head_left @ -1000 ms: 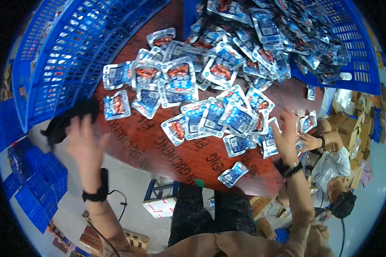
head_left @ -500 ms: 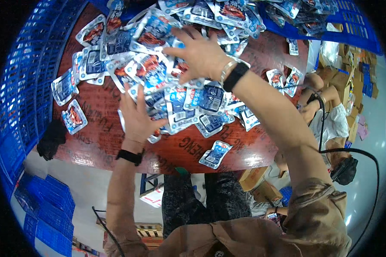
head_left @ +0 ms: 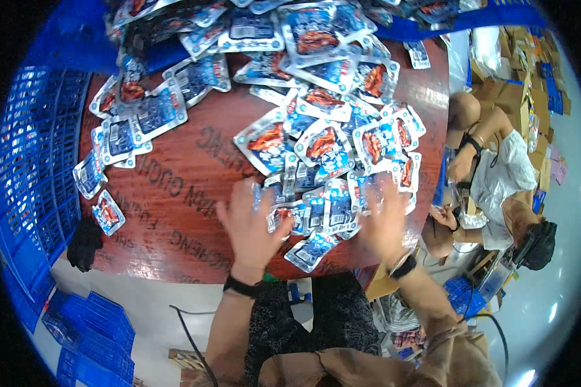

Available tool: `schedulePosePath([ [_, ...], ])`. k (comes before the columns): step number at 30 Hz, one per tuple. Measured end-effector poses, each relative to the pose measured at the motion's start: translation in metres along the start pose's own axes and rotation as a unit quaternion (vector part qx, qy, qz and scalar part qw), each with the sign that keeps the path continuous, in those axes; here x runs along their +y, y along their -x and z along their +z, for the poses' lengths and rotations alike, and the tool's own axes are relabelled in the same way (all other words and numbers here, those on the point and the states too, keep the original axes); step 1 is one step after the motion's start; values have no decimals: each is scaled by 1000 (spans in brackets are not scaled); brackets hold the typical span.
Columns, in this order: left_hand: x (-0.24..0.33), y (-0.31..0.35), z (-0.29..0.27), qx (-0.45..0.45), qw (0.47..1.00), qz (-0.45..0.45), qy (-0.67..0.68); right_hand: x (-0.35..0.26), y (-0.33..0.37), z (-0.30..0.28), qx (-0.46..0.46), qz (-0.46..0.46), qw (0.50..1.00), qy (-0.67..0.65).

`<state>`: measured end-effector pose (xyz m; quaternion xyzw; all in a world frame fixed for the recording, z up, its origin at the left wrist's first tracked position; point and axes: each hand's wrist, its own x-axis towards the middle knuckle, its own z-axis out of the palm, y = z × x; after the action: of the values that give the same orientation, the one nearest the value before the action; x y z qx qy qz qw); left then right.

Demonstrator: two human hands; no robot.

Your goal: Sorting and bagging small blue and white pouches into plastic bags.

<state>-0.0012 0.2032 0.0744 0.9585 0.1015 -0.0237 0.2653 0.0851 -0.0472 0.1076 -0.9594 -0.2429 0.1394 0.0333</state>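
Snack packets (head_left: 316, 213) | both hands now lowered together, left hand (head_left: 252, 226) and right hand (head_left: 384, 222) spread flat | near counter (head_left: 174, 213) edge

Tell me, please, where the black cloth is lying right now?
In the head view the black cloth lies at the table's near-left edge, beside the blue crate, left of the left hand.

Left hand (head_left: 252, 229): now at near table edge, fingers spread flat, drawn back from mid-table. Right hand (head_left: 384, 219): pulled in from far reach across the pile, now level with the left, palm down. Sachets (head_left: 313, 216): a cluster raked nearward, now bunched between and under both hands. Bare wooden table (head_left: 193, 161): wider strip exposed at centre-left. View shifted nearer.
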Motion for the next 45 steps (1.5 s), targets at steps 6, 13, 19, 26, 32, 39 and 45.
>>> schedulePosePath([
  [6,-18,59,50,-31,998,39,48,-17,104,55,-168,-288,942,-29],
  [13,46,28,89,-76,996,-42,13,55,46,52,-95,-320,942,14],
  [19,105,26,114,4,998,-59,35,112,24,-33,-206,-199,944,-163],
  [26,175,53,163,13,1000,15,13,203,-167,-44,24,-60,951,-301],
  [32,205,41,205,4,999,-45,-12,153,-129,-11,-98,-190,974,-79],
  [39,266,17,220,-190,975,-4,115,231,-31,13,16,-110,984,-141],
  [45,316,15,273,-169,972,120,113,329,36,44,123,-16,947,-297],
])
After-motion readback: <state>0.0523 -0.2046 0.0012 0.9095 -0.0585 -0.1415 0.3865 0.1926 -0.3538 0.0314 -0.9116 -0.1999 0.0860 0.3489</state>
